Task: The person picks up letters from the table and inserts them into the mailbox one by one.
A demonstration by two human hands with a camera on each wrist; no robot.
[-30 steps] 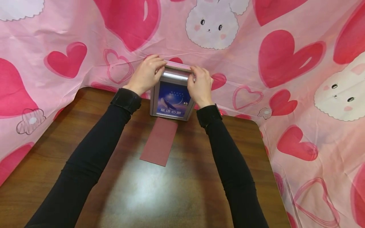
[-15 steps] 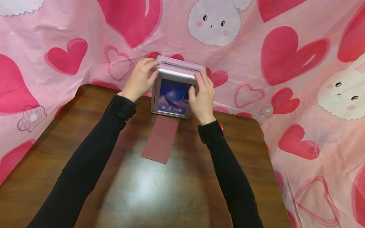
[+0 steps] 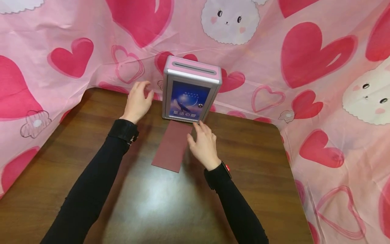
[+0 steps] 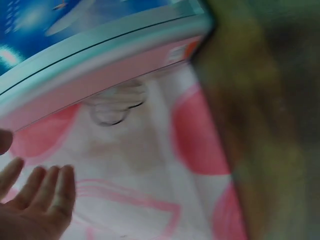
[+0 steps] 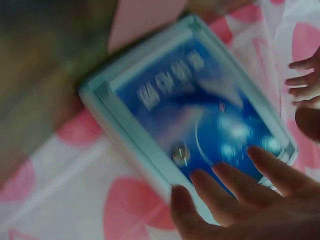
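A pink and silver box (image 3: 190, 93) with a slot in its top stands upright at the table's back, its blue front panel bearing a small round lock. In front of it a dusty-red envelope-like sheet (image 3: 170, 149) lies flat, one end at the box's base. My left hand (image 3: 137, 103) hovers left of the box, fingers loosely bent, holding nothing. Near the sheet's right edge is my right hand (image 3: 203, 144), fingers relaxed and apart from each other; whether a fingertip touches the sheet I cannot tell. Both hands also show in the right wrist view, the box (image 5: 195, 115) blurred there.
A brown wooden table (image 3: 253, 169) with rounded back corners carries the box. Pink cloth (image 3: 243, 61) printed with hearts and rabbits hangs behind and at both sides, close behind the box.
Both hands have come off the top of the box. The left has moved down and left, the right down toward the sheet. The box's slot is now fully visible.
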